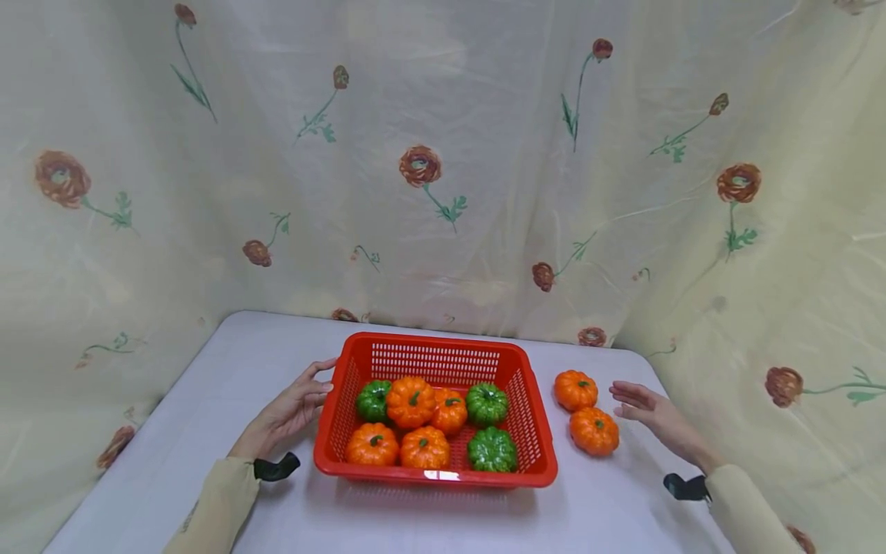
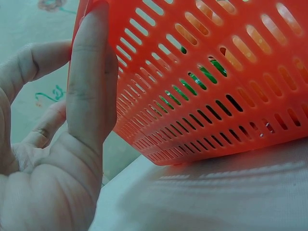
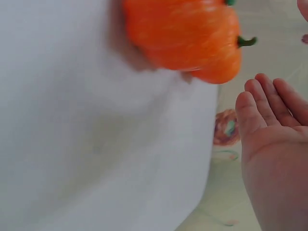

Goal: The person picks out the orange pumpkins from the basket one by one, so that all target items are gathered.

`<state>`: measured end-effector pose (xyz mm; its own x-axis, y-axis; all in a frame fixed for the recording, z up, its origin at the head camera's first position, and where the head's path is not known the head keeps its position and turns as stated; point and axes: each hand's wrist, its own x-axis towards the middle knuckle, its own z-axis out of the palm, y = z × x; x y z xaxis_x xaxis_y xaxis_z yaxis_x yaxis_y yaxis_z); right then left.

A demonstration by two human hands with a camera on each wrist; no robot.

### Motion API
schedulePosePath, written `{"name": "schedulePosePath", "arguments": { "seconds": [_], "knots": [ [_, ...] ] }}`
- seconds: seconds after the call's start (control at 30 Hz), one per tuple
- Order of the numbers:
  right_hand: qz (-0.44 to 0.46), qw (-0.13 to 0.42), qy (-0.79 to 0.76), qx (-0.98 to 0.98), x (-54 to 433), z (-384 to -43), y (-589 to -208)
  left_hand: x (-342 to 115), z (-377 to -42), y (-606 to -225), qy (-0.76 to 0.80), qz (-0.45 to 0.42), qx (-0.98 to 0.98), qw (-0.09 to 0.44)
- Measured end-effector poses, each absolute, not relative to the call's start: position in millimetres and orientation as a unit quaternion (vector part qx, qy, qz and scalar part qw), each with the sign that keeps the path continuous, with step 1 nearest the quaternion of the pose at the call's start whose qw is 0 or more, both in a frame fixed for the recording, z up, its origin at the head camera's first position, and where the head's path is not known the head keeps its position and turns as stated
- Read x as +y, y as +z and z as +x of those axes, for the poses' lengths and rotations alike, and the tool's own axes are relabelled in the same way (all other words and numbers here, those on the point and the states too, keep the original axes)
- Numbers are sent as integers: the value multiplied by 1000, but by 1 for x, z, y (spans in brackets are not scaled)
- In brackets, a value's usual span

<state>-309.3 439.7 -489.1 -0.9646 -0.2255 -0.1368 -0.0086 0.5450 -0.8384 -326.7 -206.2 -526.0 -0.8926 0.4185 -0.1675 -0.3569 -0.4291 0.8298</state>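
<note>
A red plastic basket (image 1: 434,475) with slotted walls stands on the table, holding several small orange pumpkins (image 1: 411,402) and three green pumpkins (image 1: 492,449). At its left side my left hand (image 1: 294,408) grips the rim. In the left wrist view, the thumb (image 2: 86,82) lies along the outer wall while a bent finger reaches behind the edge. Two orange pumpkins (image 1: 575,390) (image 1: 594,431) lie on the table right of the basket. Just right of them is my right hand (image 1: 657,422), palm turned inward, fingers extended and holding nothing.
The white-covered table (image 1: 277,346) ends at a floral curtain (image 1: 477,215), which hangs behind it and along both sides. Black straps (image 1: 277,467) with cameras sit on both wrists.
</note>
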Motion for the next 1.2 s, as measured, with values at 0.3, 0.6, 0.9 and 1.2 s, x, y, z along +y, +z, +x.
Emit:
{"name": "schedulePosePath", "arguments": {
  "seconds": [0.3, 0.6, 0.9, 1.2],
  "knots": [
    [-125, 116, -469, 867, 395, -308, -446, -206, -327, -526, 848, 33, 477, 228],
    [-182, 124, -420, 880, 338, -306, -421, -205, -325, -524, 846, 32, 482, 227],
    [-245, 169, -413, 861, 267, -309, -406, -209, -326, -521, 848, 25, 480, 225],
    [-288, 245, -436, 817, 213, -317, -421, -204, -327, -524, 833, 9, 509, 218]
  ]
}}
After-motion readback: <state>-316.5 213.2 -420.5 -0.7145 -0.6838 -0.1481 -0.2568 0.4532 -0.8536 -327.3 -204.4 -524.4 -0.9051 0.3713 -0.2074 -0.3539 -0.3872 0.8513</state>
